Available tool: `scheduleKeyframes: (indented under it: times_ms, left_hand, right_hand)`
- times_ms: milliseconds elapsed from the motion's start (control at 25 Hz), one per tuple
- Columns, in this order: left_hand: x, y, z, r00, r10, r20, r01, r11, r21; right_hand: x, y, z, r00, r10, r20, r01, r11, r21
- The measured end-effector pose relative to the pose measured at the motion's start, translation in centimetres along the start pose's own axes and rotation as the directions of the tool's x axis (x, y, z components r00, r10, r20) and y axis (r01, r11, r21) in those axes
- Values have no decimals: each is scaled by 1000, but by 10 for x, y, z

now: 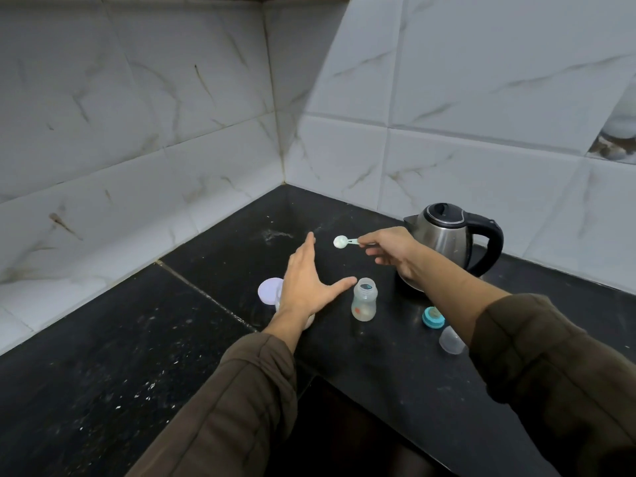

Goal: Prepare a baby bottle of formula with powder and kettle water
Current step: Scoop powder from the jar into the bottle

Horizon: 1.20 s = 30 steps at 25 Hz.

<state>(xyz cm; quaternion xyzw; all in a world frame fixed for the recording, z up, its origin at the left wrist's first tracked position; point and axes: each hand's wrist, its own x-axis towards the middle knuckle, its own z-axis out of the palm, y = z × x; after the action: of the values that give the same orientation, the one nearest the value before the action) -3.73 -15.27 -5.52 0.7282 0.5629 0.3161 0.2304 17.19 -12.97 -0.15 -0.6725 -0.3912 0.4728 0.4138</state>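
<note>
So the baby bottle is standing upright and uncapped on the black surface, near the corner where the two tiled walls meet. Everything else sits around it.

The left hand is just left of the bottle, spread wide and flat with the fingers straight, gripping nothing. Its thumb tip ends up right beside the bottle's neck; I honestly can't tell if it touches. Under that hand and wrist there's a white tub, mostly hidden, and a pale lilac lid lies flat further left of the bottle.

The right hand is up behind the bottle, pinching the handle of a small scoop. The scoop's bowl is heaped with white powder and hangs in the air behind and a bit left of the bottle's mouth, not over it.

A steel kettle with a black handle and its lid shut stands behind and to the right of the bottle. Right of the bottle, closer to me, there's a teal screw ring, then a clear cap on its side next to the right sleeve.
</note>
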Motion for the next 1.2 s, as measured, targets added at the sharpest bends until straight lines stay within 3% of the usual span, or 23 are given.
scheduleKeyframes:
  times_ms: [200,360,640,880,1040,1200]
  left_hand:
    - [7,16,59,974,-107,201,127,988,-89]
    - [10,10,84,944,-199,263,227,970,-82]
    - [4,13,102,945,-235,229,249,968,-35]
    - [12,22,97,967,-185,174,194,980,-33]
    - [18,27,90,973,-174,154,183,982,-43]
    - [23,31,83,979,-146,142,153,987,-40]
  right_hand:
    - [-6,15,-30,996,18,-84,-17,1000,16]
    - [-8,31,-50,992,62,-112,-66,997,-31]
    - [-11,51,-51,997,45,-59,-53,989,-141]
    - [-4,55,-52,993,-99,-72,76,961,-266]
    - [-9,47,-54,939,-343,-8,279,777,-564]
    - [-16,48,-56,797,-571,199,477,391,-787]
